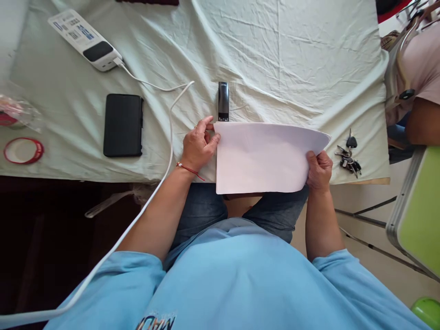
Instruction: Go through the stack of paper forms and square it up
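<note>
White sheets of paper [261, 158] lie partly on the cloth-covered table and jut out over its front edge above my lap. My left hand [201, 144] is at their upper left corner, its thumb and fingers closed on the edge. On the far side, my right hand [319, 169] grips the right edge, thumb on top and fingers underneath, and the paper curves up a little there. Just beyond the top edge of the paper, near my left hand, stands a black stapler [223, 101]. Part of its near end may be hidden by the sheets.
A black phone-like case [123, 125] and a white power bank [84, 40] lie left on the tablecloth [302, 59]. A white cable [171, 123] runs past my left arm. Keys [349, 158] lie right. A red-edged tape roll [23, 151] is far left. Another person [421, 64] sits at right.
</note>
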A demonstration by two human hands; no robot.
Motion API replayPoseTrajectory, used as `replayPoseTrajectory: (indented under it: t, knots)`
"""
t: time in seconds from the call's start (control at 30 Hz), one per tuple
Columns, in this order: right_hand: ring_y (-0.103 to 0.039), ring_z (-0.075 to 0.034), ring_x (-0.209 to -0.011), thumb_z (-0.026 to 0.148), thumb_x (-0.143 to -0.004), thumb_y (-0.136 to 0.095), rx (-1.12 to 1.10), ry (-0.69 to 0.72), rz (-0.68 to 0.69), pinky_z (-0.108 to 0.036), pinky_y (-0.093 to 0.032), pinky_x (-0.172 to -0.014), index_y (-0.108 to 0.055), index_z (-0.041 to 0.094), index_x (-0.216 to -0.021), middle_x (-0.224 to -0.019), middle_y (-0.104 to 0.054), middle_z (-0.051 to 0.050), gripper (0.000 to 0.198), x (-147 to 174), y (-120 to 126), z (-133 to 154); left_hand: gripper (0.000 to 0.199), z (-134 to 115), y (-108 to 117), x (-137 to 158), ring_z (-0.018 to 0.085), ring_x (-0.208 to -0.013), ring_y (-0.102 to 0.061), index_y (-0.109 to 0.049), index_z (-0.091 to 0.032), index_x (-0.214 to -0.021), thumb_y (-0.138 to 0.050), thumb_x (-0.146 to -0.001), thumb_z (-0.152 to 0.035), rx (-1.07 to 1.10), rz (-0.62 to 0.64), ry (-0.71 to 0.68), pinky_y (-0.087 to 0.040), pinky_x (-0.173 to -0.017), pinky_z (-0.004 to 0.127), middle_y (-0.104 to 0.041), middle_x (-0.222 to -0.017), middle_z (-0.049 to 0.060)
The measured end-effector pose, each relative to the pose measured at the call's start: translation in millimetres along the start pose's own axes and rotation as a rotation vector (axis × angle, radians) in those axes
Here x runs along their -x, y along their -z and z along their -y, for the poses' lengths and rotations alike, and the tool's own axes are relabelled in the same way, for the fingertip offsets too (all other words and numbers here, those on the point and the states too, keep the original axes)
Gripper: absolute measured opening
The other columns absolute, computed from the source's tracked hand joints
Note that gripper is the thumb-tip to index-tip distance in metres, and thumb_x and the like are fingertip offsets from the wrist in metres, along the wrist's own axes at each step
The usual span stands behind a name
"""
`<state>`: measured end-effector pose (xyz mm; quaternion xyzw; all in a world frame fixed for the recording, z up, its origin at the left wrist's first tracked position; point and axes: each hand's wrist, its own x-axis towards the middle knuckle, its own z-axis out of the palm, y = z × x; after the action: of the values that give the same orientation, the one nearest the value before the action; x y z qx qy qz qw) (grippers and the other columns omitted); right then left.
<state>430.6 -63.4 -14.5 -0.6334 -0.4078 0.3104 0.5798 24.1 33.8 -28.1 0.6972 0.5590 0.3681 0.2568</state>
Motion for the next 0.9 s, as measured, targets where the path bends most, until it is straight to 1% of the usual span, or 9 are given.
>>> replayPoseTrajectory:
  t: [0.13,0.23,0.3,0.33,0.5,0.63,0.7,0.8,0.9]
  knots:
    - [-0.054,-0.015,-0.077,0.084,-0.071,-0.103,-0.023,0.001,0.002,-0.03,-0.051,-0.069,-0.074,0.026,-0.083,-0.079,-0.066,0.002,0.066,-2.6,1.0,-1.4,0.061,-6.0,5.4,-0.6,0.016,-0.067,-0.056,-0.075,-0.014,-0.146,-0.072,-0.09,-0.038,0.114,0.041,0.02,-0.053,-0.074,0.033,-0.082,-0.106,0.005]
    - [-0.052,-0.014,-0.074,0.083,-0.074,-0.102,-0.026,-0.002,0.031,-0.029,-0.05,-0.067,-0.075,0.025,-0.084,-0.079,-0.065,0.002,0.065,-2.9,0.4,-2.0,0.032,-9.8,8.1,-0.7,0.015,-0.065,-0.051,-0.079,-0.018,-0.114,-0.073,-0.089,-0.036,0.222,0.085,0.04,-0.044,-0.067,0.03,-0.068,-0.08,-0.001]
    - [-0.049,-0.013,-0.071,0.083,-0.076,-0.101,-0.014,-0.002,0.053,-0.028,-0.046,-0.064,-0.072,0.025,-0.082,-0.076,-0.062,0.003,0.066,-2.8,-0.6,-2.5,0.017,-12.0,8.6,-1.1,0.015,-0.066,-0.051,-0.074,-0.02,-0.096,-0.074,-0.088,-0.035,0.264,0.081,0.067,-0.041,-0.066,0.03,-0.061,-0.073,-0.002]
    - [-0.046,-0.012,-0.069,0.084,-0.077,-0.1,-0.001,0.001,0.06,-0.027,-0.043,-0.062,-0.069,0.025,-0.08,-0.074,-0.059,0.004,0.067,-2.8,-1.2,-2.8,0.014,-13.0,8.8,-1.5,0.015,-0.066,-0.051,-0.071,-0.021,-0.091,-0.074,-0.088,-0.034,0.277,0.067,0.084,-0.04,-0.066,0.03,-0.061,-0.072,-0.002]
    - [-0.036,-0.011,-0.067,0.085,-0.078,-0.099,0.04,0.014,0.069,-0.027,-0.033,-0.058,-0.057,0.024,-0.072,-0.069,-0.046,0.006,0.075,-3.9,-3.9,-3.7,0.023,-16.0,12.4,-2.9,0.013,-0.064,-0.047,-0.066,-0.021,-0.083,-0.079,-0.087,-0.041,0.353,0.033,0.125,-0.037,-0.064,0.029,-0.057,-0.068,-0.003]
    - [-0.043,-0.012,-0.072,0.084,-0.077,-0.1,-0.015,0.028,-0.006,-0.027,-0.041,-0.063,-0.061,0.024,-0.077,-0.074,-0.054,0.005,0.072,-6.7,-6.1,-4.2,0.028,-17.6,18.0,-1.1,0.016,-0.071,-0.061,-0.07,-0.021,-0.088,-0.086,-0.075,-0.041,0.525,0.152,0.161,-0.047,-0.067,0.028,-0.072,-0.076,0.0]
    - [-0.048,-0.013,-0.075,0.085,-0.077,-0.099,-0.039,0.037,-0.037,-0.027,-0.046,-0.067,-0.064,0.024,-0.081,-0.078,-0.058,0.004,0.07,-8.3,-7.2,-4.9,0.027,-18.6,19.3,0.2,0.018,-0.074,-0.066,-0.074,-0.02,-0.088,-0.086,-0.073,-0.039,0.526,0.203,0.18,-0.051,-0.07,0.029,-0.078,-0.081,0.003]
    - [-0.049,-0.013,-0.076,0.084,-0.076,-0.099,-0.04,0.032,-0.054,-0.027,-0.048,-0.068,-0.063,0.025,-0.082,-0.077,-0.057,0.005,0.07,-9.5,-8.5,-5.8,0.028,-20.1,19.0,0.8,0.018,-0.072,-0.067,-0.075,-0.019,-0.087,-0.082,-0.076,-0.044,0.479,0.218,0.165,-0.051,-0.069,0.03,-0.079,-0.08,0.004]
    - [-0.049,-0.013,-0.076,0.085,-0.074,-0.1,-0.033,0.018,-0.061,-0.027,-0.048,-0.068,-0.062,0.025,-0.081,-0.076,-0.056,0.005,0.071,-9.2,-9.3,-6.0,0.031,-21.5,19.0,-0.4,0.017,-0.067,-0.063,-0.072,-0.02,-0.083,-0.074,-0.086,-0.051,0.409,0.187,0.103,-0.048,-0.069,0.032,-0.074,-0.073,0.002]
